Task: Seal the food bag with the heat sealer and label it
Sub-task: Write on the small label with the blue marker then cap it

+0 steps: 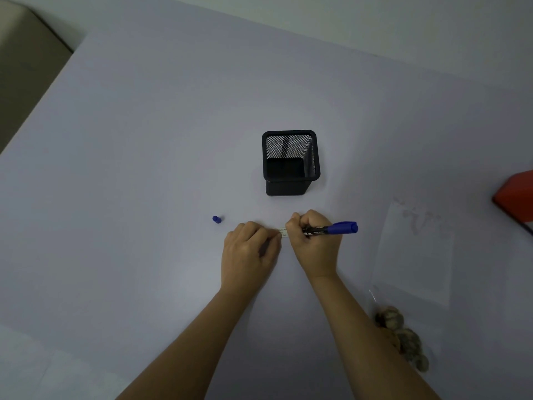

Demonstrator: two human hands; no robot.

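A: Both hands are down at the near middle of the table (144,168), close together, knuckles almost meeting.

B: The right hand (313,241) is fisted round a marker (331,228), fingers fully curled. The black barrel runs out sideways to the right and has a blue end.

A: And the left hand (251,249)?

B: Fingers bent, tips pinning the left end of a small white label (283,232) flat on the table. The marker's tip is hidden under the right hand's fingers, right at that label.

A: Anything readable?

B: There's fine print on the label and white lettering on the marker barrel, both too small to make out.

A: Where's the food bag (415,255)?

B: It lies flat near the table's right edge, clear plastic. Brown round pieces sit bunched at its near end, just beside the right forearm.

A: A loose blue cap (216,219) lies to the left of the left hand.

B: A black mesh pen holder (290,163) stands upright beyond the hands. A red object (516,197) pokes in at the right edge.
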